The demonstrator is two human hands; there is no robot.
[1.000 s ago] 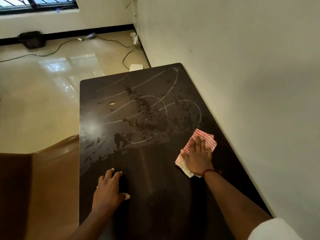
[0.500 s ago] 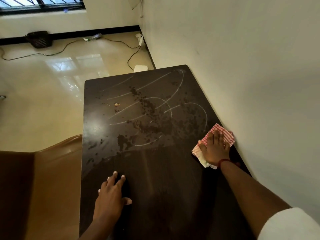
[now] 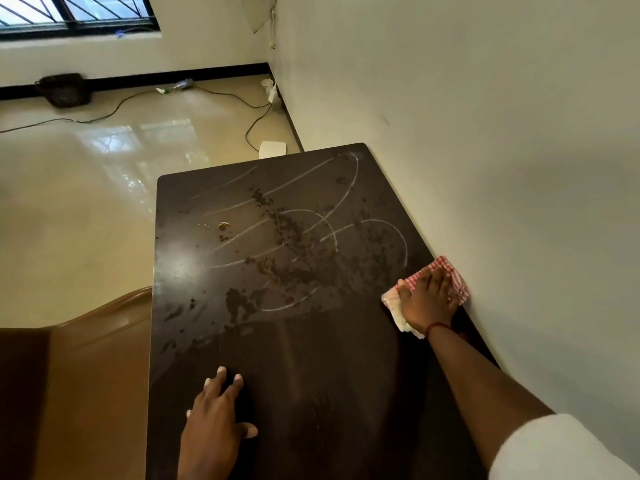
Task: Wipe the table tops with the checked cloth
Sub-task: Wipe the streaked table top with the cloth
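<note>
Head view, from left to right: one brown chair [image 3: 86, 358] has its glossy back just beside the left edge of the bench [image 3: 311, 393]. Farther back on the shiny tiled floor [image 3: 69, 220] sits one black basket [image 3: 64, 90] against the skirting under a barred window [image 3: 76, 12], and dark cables [image 3: 114, 109] trail across the tiles. One dark bench fills the middle, its right long edge against the pale wall [image 3: 485, 133]. The left hand [image 3: 214, 427] lies flat on the near part of the bench, fingers spread and relaxed, holding nothing. Beyond it the top carries brown smears and specks [image 3: 294, 268], a single tan crumb [image 3: 223, 225] and several thin white curved streaks [image 3: 332, 230]. One white flat object [image 3: 272, 148] lies on the floor past the far end. At the right edge, the one checked cloth [image 3: 450, 268], red and white, lies on the bench touching the wall. The right hand [image 3: 427, 299] presses down on it with straight fingers, not curled round it. A red thread band [image 3: 440, 328] circles that wrist, and a white sleeve [image 3: 554, 452] shows at the lower right.
</note>
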